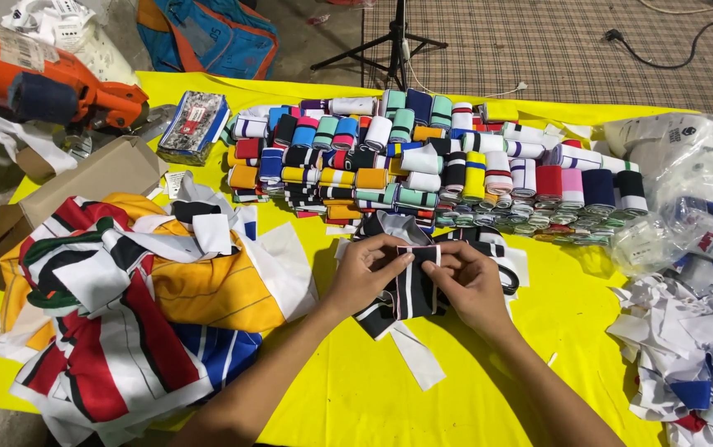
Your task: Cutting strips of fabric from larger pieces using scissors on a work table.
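My left hand [363, 273] and my right hand [468, 281] meet over a black knit strip with white and pink stripes [414, 285], each pinching its top edge. The strip lies on a small heap of black-and-white cloth pieces [390, 223] on the yellow sheet [356, 389]. Black scissors [509, 277] lie just right of my right hand. Behind the hands stands a wide stack of folded striped knit bands [423, 157] in many colours.
A loose pile of striped fabric panels [133, 298] fills the left. White cloth scraps [696, 356] and clear plastic bags [688, 165] sit at right. An orange power tool [50, 79], a cardboard box [83, 182], a wrapped packet [195, 124] and a tripod [396, 41] stand behind.
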